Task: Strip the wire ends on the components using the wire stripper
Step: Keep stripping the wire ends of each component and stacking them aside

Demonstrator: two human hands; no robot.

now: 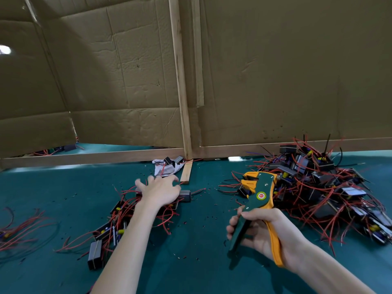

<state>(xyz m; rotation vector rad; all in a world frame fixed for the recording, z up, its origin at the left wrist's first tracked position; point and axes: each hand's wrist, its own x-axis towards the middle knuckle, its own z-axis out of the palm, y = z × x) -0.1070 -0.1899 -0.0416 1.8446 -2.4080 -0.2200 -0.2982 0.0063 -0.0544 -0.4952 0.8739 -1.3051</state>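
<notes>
**Stripper in One Hand, the Other Spread Over the Wires**

The person's right hand (261, 232) gripped the green and orange metal wire stripper (259, 194) by its two handles, fingers curled round the green one, the orange one lying against the palm. The tool's head pointed up and away, its orange jaws standing apart. A round red and yellow sticker sat on the green body; its writing was too small for me to read.

The left hand (160, 190) was stretched out palm down, fingers spread and straight, over a small heap of black box-shaped components with red wires (127, 211). It was blurred, and I could not tell whether it touched them. One grey boxy component (185, 195) lay just beside its fingers.

A much larger pile of the same wired components (318, 181) rose behind the stripper, on the right. Both heaps lay on the teal green table mat (201, 240), which was speckled with tiny dark scraps of insulation (203, 217). A loose bundle of red wires (21, 228) lay at the far left edge. Behind stood a creased brown cardboard wall (127, 71) braced by a pale wooden strip (180, 81), with a crumpled white sheet (162, 167) at its foot.
</notes>
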